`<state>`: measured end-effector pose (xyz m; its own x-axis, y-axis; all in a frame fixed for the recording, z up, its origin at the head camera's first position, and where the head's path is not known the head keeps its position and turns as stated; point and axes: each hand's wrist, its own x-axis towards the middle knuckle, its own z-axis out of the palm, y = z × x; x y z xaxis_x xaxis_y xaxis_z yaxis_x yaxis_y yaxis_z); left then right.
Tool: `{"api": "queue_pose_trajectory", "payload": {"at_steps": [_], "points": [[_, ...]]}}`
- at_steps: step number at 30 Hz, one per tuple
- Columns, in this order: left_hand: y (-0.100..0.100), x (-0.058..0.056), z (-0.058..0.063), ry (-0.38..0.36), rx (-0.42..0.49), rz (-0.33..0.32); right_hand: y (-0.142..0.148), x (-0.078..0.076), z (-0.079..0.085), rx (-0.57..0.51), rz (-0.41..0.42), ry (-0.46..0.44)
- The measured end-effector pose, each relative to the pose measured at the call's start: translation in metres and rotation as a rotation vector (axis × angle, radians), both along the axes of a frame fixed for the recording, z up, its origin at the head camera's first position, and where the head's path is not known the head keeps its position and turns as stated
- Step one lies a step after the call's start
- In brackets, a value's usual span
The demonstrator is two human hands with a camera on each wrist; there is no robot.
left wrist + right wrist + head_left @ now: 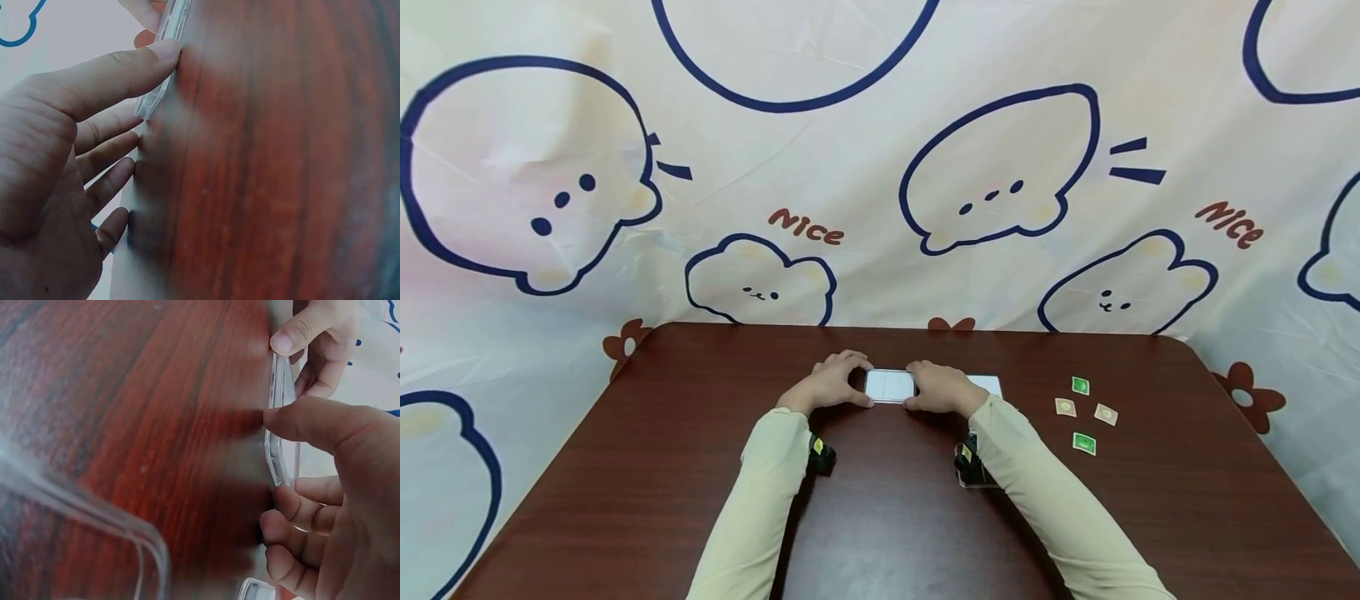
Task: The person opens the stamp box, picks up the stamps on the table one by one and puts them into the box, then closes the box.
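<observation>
Hands both on the white flat rectangular phone-shaped slab in a clear flexible case [890, 386], lying at the middle of the dark red-brown wooden table [880, 517]. Left hand [827, 383] pinches its left end: thumb on the near edge, fingers [112, 153] curled round the far side. Right hand [942, 388] grips the right end the same way, thumb on the clear rim [280, 434].

Risks, as I judge them:
- Grip is edge-only on a soft, slick rim. Uneven squeeze and the rim probably peels or pops off one corner.
- Thumbs pushing toward each other could make the slab buckle up or skid on the polished wood.
- A second white flat piece [987, 384] sits just beside the right hand; a slip likely knocks it.
- Four small square packets, two green and two tan [1084, 412], lie well apart to the right, low risk.
- A clear curved plastic edge [94, 509] close to the right wrist camera may snag the sleeve.
</observation>
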<state>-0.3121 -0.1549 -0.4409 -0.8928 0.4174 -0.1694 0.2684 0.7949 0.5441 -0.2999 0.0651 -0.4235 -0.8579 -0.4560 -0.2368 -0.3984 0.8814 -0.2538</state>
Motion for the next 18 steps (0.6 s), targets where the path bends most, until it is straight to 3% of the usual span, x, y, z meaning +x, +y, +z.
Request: {"api": "queue_pose_trajectory", "payload": {"at_steps": [18], "points": [[0.0007, 0.0034, 0.0033, -0.028, 0.044, 0.034, 0.0050, -0.0036, -0.0048, -0.022, 0.009, 0.043]]}}
